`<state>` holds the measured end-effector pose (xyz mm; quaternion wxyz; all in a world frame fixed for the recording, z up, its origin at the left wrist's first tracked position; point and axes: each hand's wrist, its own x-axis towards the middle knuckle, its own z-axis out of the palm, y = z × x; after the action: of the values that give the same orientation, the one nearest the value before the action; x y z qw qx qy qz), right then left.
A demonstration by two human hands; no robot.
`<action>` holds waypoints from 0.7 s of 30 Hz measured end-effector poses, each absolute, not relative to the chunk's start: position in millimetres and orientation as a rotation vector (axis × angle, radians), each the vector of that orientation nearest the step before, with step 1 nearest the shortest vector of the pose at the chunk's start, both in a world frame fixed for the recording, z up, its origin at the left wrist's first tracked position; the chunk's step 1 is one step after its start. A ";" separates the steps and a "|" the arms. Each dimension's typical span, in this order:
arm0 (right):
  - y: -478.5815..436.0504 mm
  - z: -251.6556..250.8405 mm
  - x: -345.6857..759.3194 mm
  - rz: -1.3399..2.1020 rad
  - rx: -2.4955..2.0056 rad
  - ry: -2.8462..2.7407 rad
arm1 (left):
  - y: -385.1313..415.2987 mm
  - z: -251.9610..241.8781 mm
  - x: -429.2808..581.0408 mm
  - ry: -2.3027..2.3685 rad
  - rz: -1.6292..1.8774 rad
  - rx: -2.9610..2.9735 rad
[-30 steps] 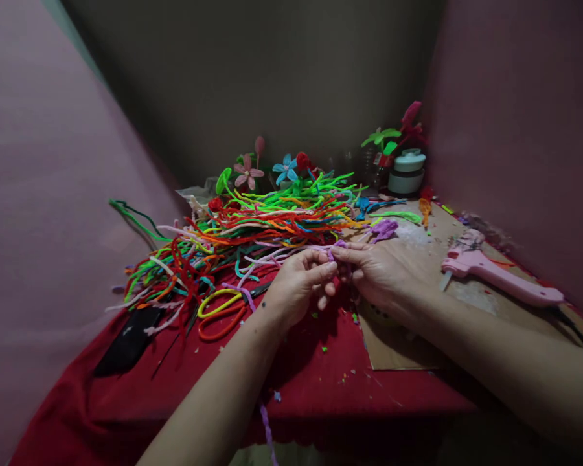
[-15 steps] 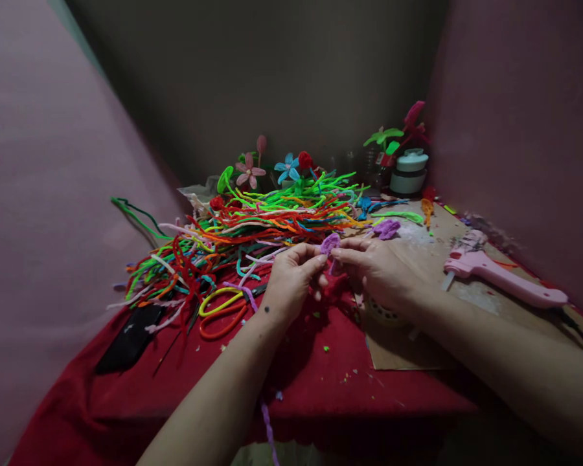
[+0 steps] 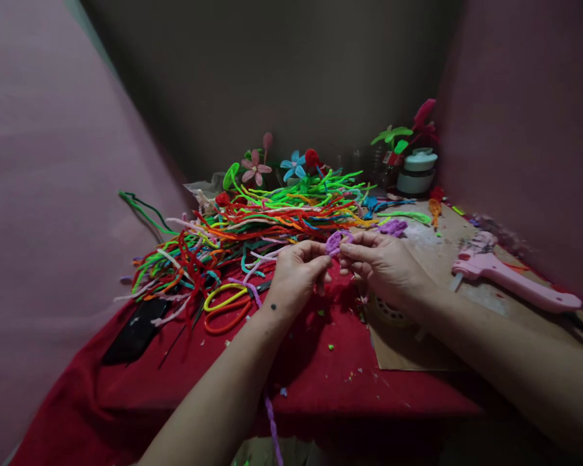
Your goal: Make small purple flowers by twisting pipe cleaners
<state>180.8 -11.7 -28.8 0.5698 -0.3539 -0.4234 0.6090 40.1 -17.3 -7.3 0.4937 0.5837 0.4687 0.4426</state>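
Note:
Between my two hands is a small purple pipe-cleaner petal, bent into loops with a gap showing near its right side. My left hand pinches its left edge between thumb and forefinger. On the other side, my right hand grips the right end with its fingertips closed. A long purple pipe cleaner hangs past the table edge beneath my left forearm. Just behind my right hand lies another purple pipe-cleaner piece of similar colour.
A heap of coloured pipe cleaners spreads behind my hands. Scissors and a black phone lie left on the red cloth. A pink glue gun rests on cardboard at right. Finished flowers stand behind.
The purple petal has opened into a wider looped shape between my fingers. The whole scene has shifted slightly right in view.

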 end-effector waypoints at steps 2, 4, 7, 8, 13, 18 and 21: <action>-12.3 -27.5 180.8 1.332 -0.875 -1.051 | -18.0 -7.2 41.4 1.161 1.069 1.440; -13.8 -25.4 180.9 1.209 -0.943 -1.133 | -18.2 -7.6 42.6 1.182 1.078 1.455; -16.0 -23.2 181.2 1.008 -1.044 -1.258 | -17.9 -9.1 43.8 1.205 1.101 1.462; -16.6 -22.9 181.3 0.961 -1.067 -1.291 | -17.8 -9.7 44.0 1.208 1.107 1.466; -19.2 -21.9 180.6 0.921 -1.100 -1.365 | -16.8 -14.1 44.0 1.251 1.147 1.564; -20.4 -19.1 179.8 1.039 -1.106 -1.395 | -15.3 -22.3 43.7 1.217 1.221 1.679; -18.1 -19.6 180.5 1.130 -1.081 -1.378 | -16.0 -22.6 44.4 1.164 1.181 1.505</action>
<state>180.5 -18.1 -19.6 0.5045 -0.4477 -0.5708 0.4682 44.4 -16.0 -22.6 0.4358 0.6048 0.4679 0.4747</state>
